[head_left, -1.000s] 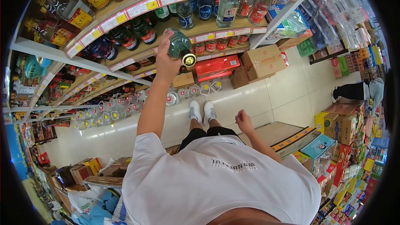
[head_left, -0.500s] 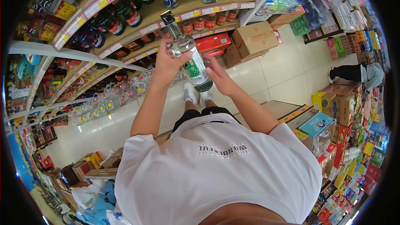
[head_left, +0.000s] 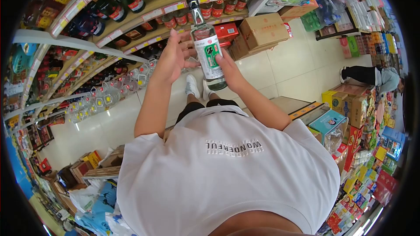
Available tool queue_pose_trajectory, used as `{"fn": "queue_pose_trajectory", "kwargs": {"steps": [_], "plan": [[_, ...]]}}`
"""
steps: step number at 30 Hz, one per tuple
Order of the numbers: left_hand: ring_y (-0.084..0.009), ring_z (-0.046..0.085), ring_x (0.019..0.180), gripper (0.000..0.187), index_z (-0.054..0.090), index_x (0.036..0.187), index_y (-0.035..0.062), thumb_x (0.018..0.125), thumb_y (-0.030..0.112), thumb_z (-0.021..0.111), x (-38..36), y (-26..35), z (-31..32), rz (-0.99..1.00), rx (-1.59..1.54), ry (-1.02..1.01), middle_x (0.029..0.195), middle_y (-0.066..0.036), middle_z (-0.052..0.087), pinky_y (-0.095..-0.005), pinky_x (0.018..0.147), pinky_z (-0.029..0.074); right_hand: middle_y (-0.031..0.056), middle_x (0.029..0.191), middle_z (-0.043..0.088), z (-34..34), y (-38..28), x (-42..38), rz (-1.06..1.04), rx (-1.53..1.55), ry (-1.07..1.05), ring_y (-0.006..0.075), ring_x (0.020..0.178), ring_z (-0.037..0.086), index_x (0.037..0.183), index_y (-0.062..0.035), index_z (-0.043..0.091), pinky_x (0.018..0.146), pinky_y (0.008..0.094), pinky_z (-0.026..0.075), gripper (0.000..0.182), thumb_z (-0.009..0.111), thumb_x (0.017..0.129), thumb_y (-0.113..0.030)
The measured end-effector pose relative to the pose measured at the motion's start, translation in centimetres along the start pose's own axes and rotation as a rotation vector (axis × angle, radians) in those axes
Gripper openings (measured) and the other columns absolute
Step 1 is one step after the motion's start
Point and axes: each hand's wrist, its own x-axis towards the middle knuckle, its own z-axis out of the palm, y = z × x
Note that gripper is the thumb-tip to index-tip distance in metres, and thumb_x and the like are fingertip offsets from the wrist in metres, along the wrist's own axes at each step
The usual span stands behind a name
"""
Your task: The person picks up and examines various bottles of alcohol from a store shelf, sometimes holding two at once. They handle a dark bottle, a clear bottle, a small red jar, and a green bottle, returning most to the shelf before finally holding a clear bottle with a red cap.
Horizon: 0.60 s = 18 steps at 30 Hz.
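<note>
Clear glass bottle w/ white-and-green label and dark cap (head_left: pixel 208 46) held up in front of the shelves, neck toward 12 o'clock, tilted slightly, base toward 6; both hands on it; right hand (head_left: pixel 229 70) at 4 o'clock of the bottle, fingers curled round its lower body and base, firm hold; left hand (head_left: pixel 175 57) at 9 o'clock, fingers spread and mostly open, palm/fingertips against the bottle's side near the label, prob. touching only, contact edge is partly hidden; bottle cap sits just in front of the wooden shelf with yellow price tags (head_left: pixel 175 6) at 12 o'clock; dark glass bottles w/ red labels (head_left: pixel 127 4) on that shelf at 10–11; brown cardboard box (head_left: pixel 262 30) on the floor at 2 o'clock of the bottle, near but apart; red flat carton (head_left: pixel 227 30) just behind the bottle's right side; row of clear plastic jugs (head_left: pixel 109 98) along the floor at 8 o'clock; white sneakers (head_left: pixel 197 87) below the bottle at 6.
</note>
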Motion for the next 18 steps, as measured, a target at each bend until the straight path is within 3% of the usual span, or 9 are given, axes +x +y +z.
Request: {"fn": "queue_pose_trajectory", "kwargs": {"steps": [2, 5, 11, 14, 17, 18], "plan": [[-0.0245, 0.062, 0.105, 0.080, 0.039, 0.139, -0.0004, 0.097, 0.068, 0.034, -0.4, 0.0, -0.4, -0.007, -0.038, -0.027, 0.119, -0.016, 0.059, -0.0481, 0.078, 0.057, 0.0087, 0.133, 0.053, -0.5, 0.5, 0.2, 0.023, 0.064, -0.029, 0.0156, 0.121, 0.049, 0.146, -0.0028, 0.036, 0.103, 0.0310, 0.040, 0.052, 0.047, 0.104, -0.031], [-0.0314, 0.060, 0.110, 0.078, 0.038, 0.138, 0.0035, 0.097, 0.070, 0.031, -0.7, -0.4, -1.0, -0.007, -0.020, -0.028, 0.124, -0.021, 0.055, -0.0527, 0.083, 0.056, 0.0086, 0.135, 0.052, -0.5, 1.2, -0.1, 0.042, 0.112, -0.034, 0.0151, 0.122, 0.048, 0.147, -0.0035, 0.036, 0.104, 0.0312, 0.039, 0.052, 0.046, 0.104, -0.032], [-0.0313, 0.062, 0.106, 0.071, 0.040, 0.136, 0.0046, 0.098, 0.065, 0.034, -1.8, -0.2, -1.0, -0.013, -0.065, -0.018, 0.122, -0.020, 0.057, -0.0522, 0.081, 0.057, 0.0082, 0.134, 0.052, 0.1, 1.0, -0.9, 0.040, 0.105, -0.063, 0.0147, 0.122, 0.049, 0.146, -0.0040, 0.036, 0.103, 0.0313, 0.039, 0.052, 0.045, 0.104, -0.033], [-0.0201, 0.060, 0.092, 0.068, 0.045, 0.132, 0.0057, 0.098, 0.064, 0.039, -2.5, -0.1, -0.3, -0.013, -0.099, 0.033, 0.108, -0.010, 0.060, -0.0467, 0.075, 0.057, 0.0080, 0.132, 0.054, 1.1, 0.1, -1.7, 0.065, 0.148, -0.066, 0.0146, 0.120, 0.050, 0.145, -0.0037, 0.037, 0.102, 0.0307, 0.040, 0.051, 0.045, 0.104, -0.032], [-0.0207, 0.060, 0.092, 0.066, 0.043, 0.133, 0.0069, 0.098, 0.063, 0.039, -3.2, 0.3, 0.1, -0.032, -0.077, 0.081, 0.107, -0.011, 0.060, -0.0452, 0.074, 0.057, 0.0098, 0.129, 0.055, 1.4, 0.2, -1.9, 0.032, 0.004, -0.085, 0.0191, 0.111, 0.061, 0.147, -0.0079, 0.032, 0.088, 0.0354, 0.055, 0.055, 0.045, 0.103, -0.038], [-0.0213, 0.060, 0.093, 0.065, 0.042, 0.133, 0.0071, 0.098, 0.062, 0.039, -3.2, 0.4, -0.1, -0.044, -0.083, 0.074, 0.107, -0.011, 0.060, -0.0451, 0.074, 0.057, 0.0095, 0.129, 0.055, 1.6, 0.1, -2.0, 0.022, 0.000, -0.079, 0.0184, 0.112, 0.060, 0.147, -0.0076, 0.032, 0.090, 0.0346, 0.053, 0.055, 0.045, 0.103, -0.038]]}}
